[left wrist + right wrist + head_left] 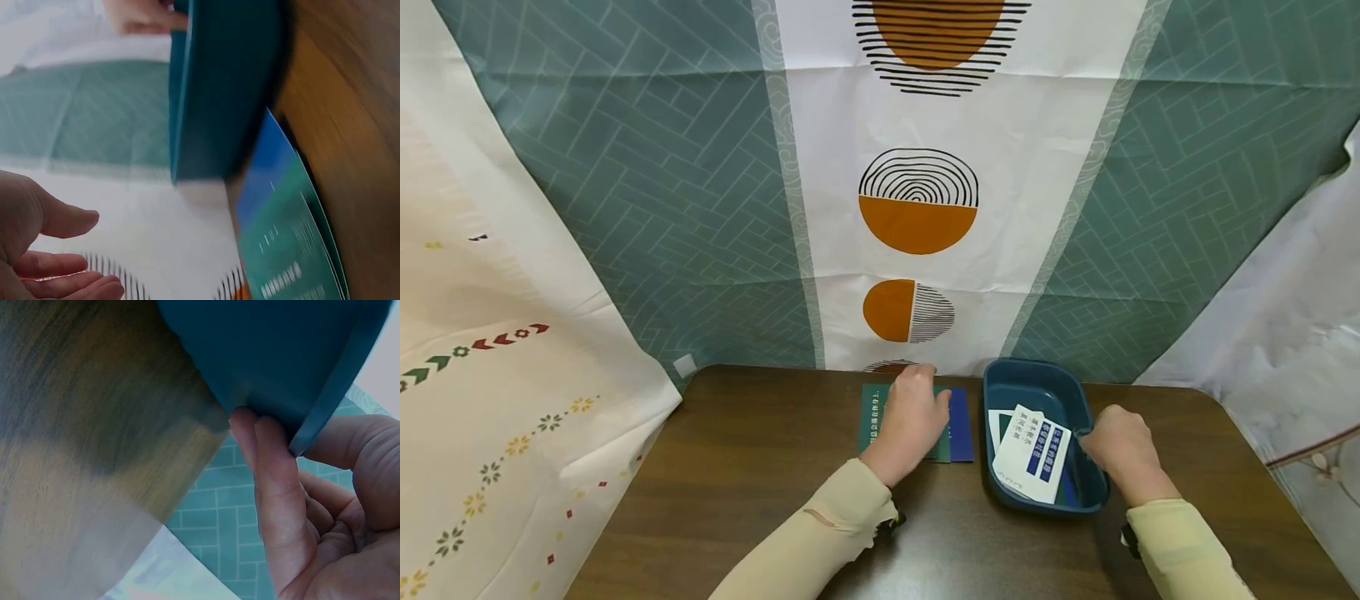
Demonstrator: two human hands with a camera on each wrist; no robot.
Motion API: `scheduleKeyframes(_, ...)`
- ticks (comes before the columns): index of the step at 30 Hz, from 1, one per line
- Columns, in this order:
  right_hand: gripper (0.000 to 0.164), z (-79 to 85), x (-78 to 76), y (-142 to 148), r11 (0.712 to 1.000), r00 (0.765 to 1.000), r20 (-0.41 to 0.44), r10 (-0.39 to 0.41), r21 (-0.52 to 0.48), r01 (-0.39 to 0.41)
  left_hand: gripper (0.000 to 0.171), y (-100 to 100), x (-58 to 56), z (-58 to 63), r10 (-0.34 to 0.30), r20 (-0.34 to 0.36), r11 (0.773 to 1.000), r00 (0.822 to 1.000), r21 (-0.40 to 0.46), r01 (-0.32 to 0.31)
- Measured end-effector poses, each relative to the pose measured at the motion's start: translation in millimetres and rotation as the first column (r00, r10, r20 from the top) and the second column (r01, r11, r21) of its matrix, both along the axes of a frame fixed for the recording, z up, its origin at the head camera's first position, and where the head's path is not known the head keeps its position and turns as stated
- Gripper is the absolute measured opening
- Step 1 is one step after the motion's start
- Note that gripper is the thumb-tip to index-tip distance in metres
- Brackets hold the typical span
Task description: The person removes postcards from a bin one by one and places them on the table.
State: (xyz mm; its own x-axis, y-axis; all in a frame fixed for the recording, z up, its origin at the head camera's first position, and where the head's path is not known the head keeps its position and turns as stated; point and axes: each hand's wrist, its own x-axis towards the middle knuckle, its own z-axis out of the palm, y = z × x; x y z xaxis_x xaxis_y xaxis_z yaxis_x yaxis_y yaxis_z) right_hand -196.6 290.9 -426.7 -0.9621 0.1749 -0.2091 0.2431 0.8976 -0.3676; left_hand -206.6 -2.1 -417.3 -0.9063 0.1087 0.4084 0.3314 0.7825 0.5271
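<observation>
A dark teal plastic bin (1032,373) stands on the table, right of centre. My right hand (1122,450) pinches its right wall at the rim; in the right wrist view the fingers (275,469) lie along the outside and the thumb goes over the edge. White cards with printed text (1026,454) lie inside the bin, over darker ones. To the bin's left, a green card (872,412) and a blue card (960,427) overlap on the table. Above these cards is my left hand (910,421), its thumb and loosely bent fingers apart with nothing between them in the left wrist view.
The brown wooden table (722,492) reaches back to a hanging green and white cloth (917,125) with orange and black round shapes. A cream patterned cloth (497,375) hangs at the left, and a white cloth (1270,358) at the right.
</observation>
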Motion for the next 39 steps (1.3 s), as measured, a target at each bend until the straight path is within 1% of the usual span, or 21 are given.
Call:
scheduleKeyframes(2,0.017,0.4,0.3,0.5,1.0,1.0,0.001,-0.002,-0.002,0.002,0.034,12.5,3.5,3.9,-0.029,-0.018,1.0,0.999,-0.007,0.029)
scheduleKeyframes(4,0.017,0.9,0.4,0.7,1.0,1.0,-0.005,-0.002,0.0,0.002,0.033,24.0,6.3,6.4,-0.044,-0.036,0.999,0.998,-0.033,0.043)
scheduleKeyframes(6,0.017,1.2,0.2,0.9,1.0,1.0,-0.009,0.0,0.003,0.0,0.031,34.7,9.2,7.1,-0.055,-0.045,0.997,0.997,-0.058,0.052)
scheduleKeyframes(8,0.017,1.5,0.1,1.1,1.0,1.0,-0.011,0.003,0.005,-0.003,0.033,44.6,12.4,6.7,-0.067,-0.044,0.994,0.997,-0.088,0.063)
scheduleKeyframes(14,0.017,1.8,0.0,1.5,1.0,1.0,-0.007,0.002,0.013,-0.002,0.049,71.2,22.9,0.1,-0.101,-0.004,0.978,0.995,-0.186,0.098)
scheduleKeyframes(20,0.018,-0.7,-0.7,2.5,1.0,1.0,-0.004,0.015,0.023,-0.015,0.055,93.6,30.4,-10.5,-0.11,0.017,0.953,0.994,-0.282,0.11)
scheduleKeyframes(25,0.019,-1.9,-1.3,3.0,0.999,0.999,-0.013,0.035,0.038,-0.034,0.056,107.5,35.4,-18.5,-0.128,0.042,0.937,0.991,-0.323,0.134)
scheduleKeyframes(26,0.019,-2.0,-1.5,2.9,0.999,0.999,-0.017,0.037,0.041,-0.036,0.056,109.9,36.0,-20.0,-0.127,0.047,0.935,0.991,-0.327,0.135)
scheduleKeyframes(31,0.018,-3.0,-2.4,2.8,0.999,0.999,-0.027,0.032,0.045,-0.03,0.061,118.8,39.0,-26.2,-0.103,0.075,0.911,0.992,-0.393,0.124)
scheduleKeyframes(36,0.018,-3.1,-2.2,2.1,0.999,1.0,-0.02,0.021,0.047,-0.02,0.065,124.3,38.7,-32.1,-0.093,0.142,0.9,0.985,-0.41,0.145)
scheduleKeyframes(39,0.018,-2.8,-2.0,1.6,0.999,1.0,-0.016,0.019,0.044,-0.018,0.067,126.5,37.4,-35.3,-0.092,0.169,0.888,0.981,-0.432,0.158)
